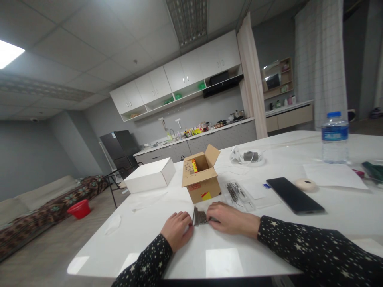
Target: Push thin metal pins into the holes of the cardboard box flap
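Between my hands, a row of thin dark metal rods [201,217] lies side by side on the white table. One rod at the left end stands out longer than its neighbours. My left hand [178,230] rests at the left end of the row, its fingers curled and fingertips close to the rods; anything within them is hidden. Over the right end lies my right hand [229,218], its fingers bent and closed on the rods there. Behind it, a clear plastic case [243,201] contains more dark rods. An open cardboard box [203,192] stands just beyond the row.
A white box [151,174] sits at the back left, with clear plastic film [113,224] nearer me. To the right are a black phone [295,195], a round beige object [305,184], paper [332,175] and a water bottle [335,139]. A white corded device [248,156] lies behind.
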The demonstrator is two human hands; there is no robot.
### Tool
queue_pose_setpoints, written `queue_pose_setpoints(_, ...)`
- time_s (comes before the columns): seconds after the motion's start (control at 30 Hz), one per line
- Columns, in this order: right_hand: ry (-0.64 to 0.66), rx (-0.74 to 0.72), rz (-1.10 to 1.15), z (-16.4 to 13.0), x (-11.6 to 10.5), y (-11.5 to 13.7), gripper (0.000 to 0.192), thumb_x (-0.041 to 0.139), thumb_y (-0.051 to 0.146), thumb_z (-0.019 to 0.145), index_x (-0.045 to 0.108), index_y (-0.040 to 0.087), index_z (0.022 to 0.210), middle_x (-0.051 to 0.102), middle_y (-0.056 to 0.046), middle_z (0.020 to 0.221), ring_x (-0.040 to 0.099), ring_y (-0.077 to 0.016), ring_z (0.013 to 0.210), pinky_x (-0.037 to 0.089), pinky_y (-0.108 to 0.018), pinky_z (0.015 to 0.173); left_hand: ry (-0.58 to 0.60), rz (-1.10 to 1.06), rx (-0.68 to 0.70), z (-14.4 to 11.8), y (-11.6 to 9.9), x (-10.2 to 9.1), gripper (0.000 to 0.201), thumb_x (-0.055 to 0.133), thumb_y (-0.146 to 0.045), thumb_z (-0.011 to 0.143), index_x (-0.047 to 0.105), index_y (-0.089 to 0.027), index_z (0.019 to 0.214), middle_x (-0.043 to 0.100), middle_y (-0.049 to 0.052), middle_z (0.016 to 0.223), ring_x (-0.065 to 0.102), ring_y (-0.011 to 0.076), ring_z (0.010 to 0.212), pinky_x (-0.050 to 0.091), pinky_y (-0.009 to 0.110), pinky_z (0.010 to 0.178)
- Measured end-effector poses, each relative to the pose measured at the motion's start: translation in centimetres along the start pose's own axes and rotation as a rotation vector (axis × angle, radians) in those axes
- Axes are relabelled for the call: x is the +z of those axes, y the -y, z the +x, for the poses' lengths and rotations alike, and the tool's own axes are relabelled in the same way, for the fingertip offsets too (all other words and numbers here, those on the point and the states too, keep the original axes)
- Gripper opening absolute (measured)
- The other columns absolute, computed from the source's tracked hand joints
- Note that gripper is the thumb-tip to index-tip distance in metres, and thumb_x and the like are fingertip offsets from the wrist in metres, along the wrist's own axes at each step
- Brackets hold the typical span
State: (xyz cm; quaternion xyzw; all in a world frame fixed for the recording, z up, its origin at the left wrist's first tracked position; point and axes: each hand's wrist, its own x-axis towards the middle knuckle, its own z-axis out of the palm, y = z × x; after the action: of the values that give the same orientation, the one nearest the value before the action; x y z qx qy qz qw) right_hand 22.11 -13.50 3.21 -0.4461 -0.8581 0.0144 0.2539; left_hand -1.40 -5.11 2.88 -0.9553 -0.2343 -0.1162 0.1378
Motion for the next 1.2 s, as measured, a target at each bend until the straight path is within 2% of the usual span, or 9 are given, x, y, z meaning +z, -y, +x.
queue_pose_setpoints(0.53,-0.006,0.009,0.026,0.13,0.28,-0.01,0.016,0.05,0.015,0.084,0.066,0.016,0.084,0.067,-0.006,0.084,0.058,-0.0167,0.081,0.044,-0.029,0.078,0.052,0.037,0.014,0.08,0.29,-0.37,0.007,0.05,-0.019,0.083,0.057,-0.019,0.079,0.065,0.002,0.084,0.059,0.0157,0.077,0.039,0.029,0.07)
queue_pose_setpoints(1.2,-0.011,-0.005,0.006,0.08,0.11,-0.01,0.016,0.05,0.015,0.083,0.066,0.016,0.081,0.067,-0.006,0.081,0.058,-0.0164,0.076,0.044,-0.028,0.076,0.077,0.052,-0.005,0.25,0.17,-0.5,0.008,0.049,-0.015,0.08,0.055,-0.019,0.078,0.063,0.002,0.081,0.059,0.0155,0.074,0.039,0.029,0.069)
